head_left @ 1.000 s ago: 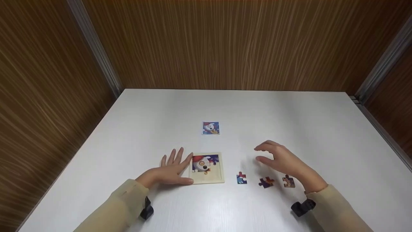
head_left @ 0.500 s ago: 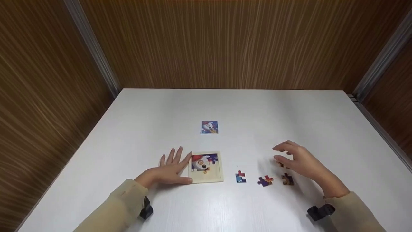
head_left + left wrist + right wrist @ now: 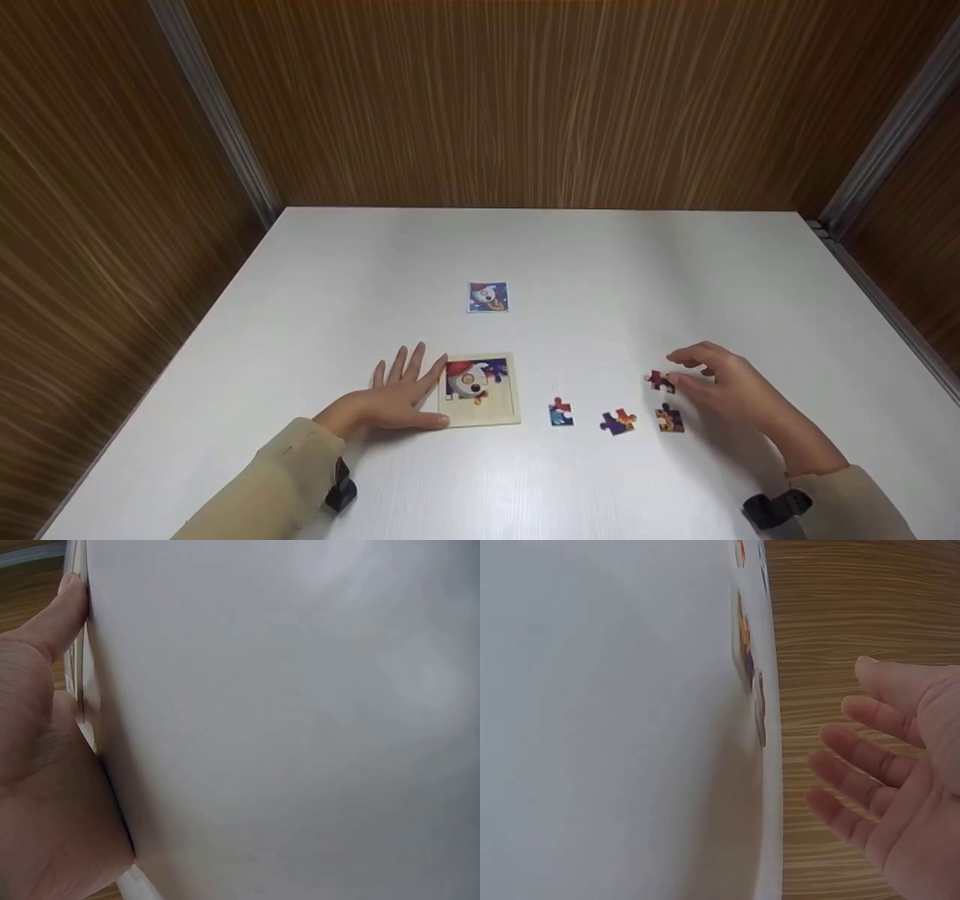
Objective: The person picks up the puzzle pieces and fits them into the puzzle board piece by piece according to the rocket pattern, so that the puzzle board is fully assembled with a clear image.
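My left hand (image 3: pixel 397 401) lies with fingers spread on the table, thumb and index finger touching the left edge of a square wooden jigsaw board (image 3: pixel 495 414). Fitted pieces in its upper left show a white dog with a red hat. My right hand (image 3: pixel 739 386) hovers by a dark red puzzle piece (image 3: pixel 660 381), with loosely bent fingers and nothing held. In the right wrist view that hand (image 3: pixel 900 757) is above the tabletop, apart from the pieces. Nearer me lies a brown-orange piece (image 3: pixel 670 418). Farther left are a purple-orange piece (image 3: pixel 618 422) and a blue-red piece (image 3: pixel 559 412).
A small picture card (image 3: pixel 487 298) of the dog lies behind the board. The white table (image 3: pixel 375 255) ends at a wood-grain panel (image 3: pixel 525 105) at the back, with similar panels at left and right.
My right hand has moved right and a little lower, away from the board side, uncovering the dark red piece. My left hand and the board have stayed put.
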Demonstrator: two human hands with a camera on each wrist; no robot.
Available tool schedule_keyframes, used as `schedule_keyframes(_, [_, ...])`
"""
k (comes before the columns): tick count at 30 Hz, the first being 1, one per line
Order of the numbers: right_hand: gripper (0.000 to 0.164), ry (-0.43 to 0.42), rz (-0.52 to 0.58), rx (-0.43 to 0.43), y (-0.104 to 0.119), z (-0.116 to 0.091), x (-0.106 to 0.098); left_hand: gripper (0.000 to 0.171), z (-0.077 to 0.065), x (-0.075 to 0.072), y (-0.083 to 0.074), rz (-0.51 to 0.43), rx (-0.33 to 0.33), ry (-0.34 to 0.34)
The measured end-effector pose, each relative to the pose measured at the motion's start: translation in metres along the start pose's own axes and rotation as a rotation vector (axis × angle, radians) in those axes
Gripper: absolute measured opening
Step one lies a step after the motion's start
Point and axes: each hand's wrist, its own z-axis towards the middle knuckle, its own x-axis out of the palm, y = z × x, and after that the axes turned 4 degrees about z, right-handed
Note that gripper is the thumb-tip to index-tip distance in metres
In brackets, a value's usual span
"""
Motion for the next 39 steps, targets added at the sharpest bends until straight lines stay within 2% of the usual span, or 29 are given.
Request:
schedule_keyframes(7, [0.036, 0.072, 0.010, 0.083, -0.010, 0.000, -0.002, 0.098, -0.001, 0.001, 0.000, -0.003, 0.006, -0.003])
schedule_keyframes(13, [0.037, 0.119, -0.002, 0.079, -0.018, 0.005, 0.000, 0.098, -0.001, 0.002, 0.000, -0.005, 0.003, 0.000])
schedule_keyframes(22, [0.036, 0.090, -0.084, 0.045, -0.019, 0.007, 0.005, 0.099, -0.001, 0.001, -0.001, -0.006, -0.004, 0.002])
schedule_keyframes(32, [0.021, 0.056, -0.096, 0.052, -0.020, 0.011, 0.006, 0.099, 0.000, 0.000, 0.000, 0.006, 0.002, -0.003])
schedule_keyframes(39, [0.030, 0.072, -0.129, 0.039, -0.020, 0.012, 0.006, 0.101, 0.001, 0.000, 0.000, -0.012, 0.012, -0.006])
